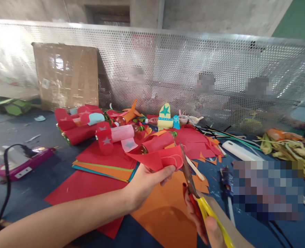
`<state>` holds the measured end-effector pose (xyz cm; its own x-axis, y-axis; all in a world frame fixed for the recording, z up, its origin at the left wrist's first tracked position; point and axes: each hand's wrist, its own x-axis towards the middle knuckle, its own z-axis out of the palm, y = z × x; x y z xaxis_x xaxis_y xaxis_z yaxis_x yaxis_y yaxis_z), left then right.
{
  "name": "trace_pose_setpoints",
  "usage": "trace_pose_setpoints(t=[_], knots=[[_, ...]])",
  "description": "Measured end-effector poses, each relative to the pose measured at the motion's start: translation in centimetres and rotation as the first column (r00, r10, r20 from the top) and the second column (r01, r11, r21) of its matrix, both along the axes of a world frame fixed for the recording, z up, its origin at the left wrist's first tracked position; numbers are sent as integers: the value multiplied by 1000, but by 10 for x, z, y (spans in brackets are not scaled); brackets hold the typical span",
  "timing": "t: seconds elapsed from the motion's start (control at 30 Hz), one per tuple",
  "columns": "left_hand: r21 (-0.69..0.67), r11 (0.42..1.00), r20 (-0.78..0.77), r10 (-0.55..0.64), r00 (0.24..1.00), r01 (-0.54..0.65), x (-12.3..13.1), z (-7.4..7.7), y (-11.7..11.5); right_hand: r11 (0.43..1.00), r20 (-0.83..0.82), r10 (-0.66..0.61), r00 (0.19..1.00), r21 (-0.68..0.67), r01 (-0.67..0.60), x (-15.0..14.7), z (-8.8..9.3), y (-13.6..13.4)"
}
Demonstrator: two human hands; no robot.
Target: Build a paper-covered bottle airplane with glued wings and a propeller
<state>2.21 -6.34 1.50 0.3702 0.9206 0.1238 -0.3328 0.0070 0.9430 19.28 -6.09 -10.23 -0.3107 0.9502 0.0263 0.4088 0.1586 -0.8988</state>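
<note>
My left hand [152, 182] pinches a piece of red paper [154, 158] between thumb and fingers. A rounded outline is drawn on that paper near my thumb. My right hand [209, 220] is closed round the yellow and red handles of a pair of scissors [193, 186]. The scissor blades point up and away, right beside the paper's right edge; whether they touch it I cannot tell. Beneath my hands lie a sheet of orange paper [168, 210] and a sheet of red paper [85, 189]. A stack of coloured paper [103, 168] sits to the left.
Several paper-wrapped bottles [122, 132] lie behind my hands, one with a yellow fin [165, 112]. At left is a purple power strip [25, 163] with a black cable. A glue gun [227, 182] lies at right. A cardboard sheet [67, 75] leans on the perforated metal screen [173, 62].
</note>
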Motion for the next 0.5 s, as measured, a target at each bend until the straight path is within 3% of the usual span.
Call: trace_pose_setpoints(t=[0.13,0.37,0.5], knots=[[8,1000,0,-3,1000,3,1,1,0,1000,2,0,1000,-26,0,12,17,-12],[14,1000,2,-2,1000,2,0,0,2,999,-26,-33,999,0,33,30,48,-71],[-1,999,-1,32,999,-32,-1,-1,5,998,-40,-48,998,33,50,28,60,-79]])
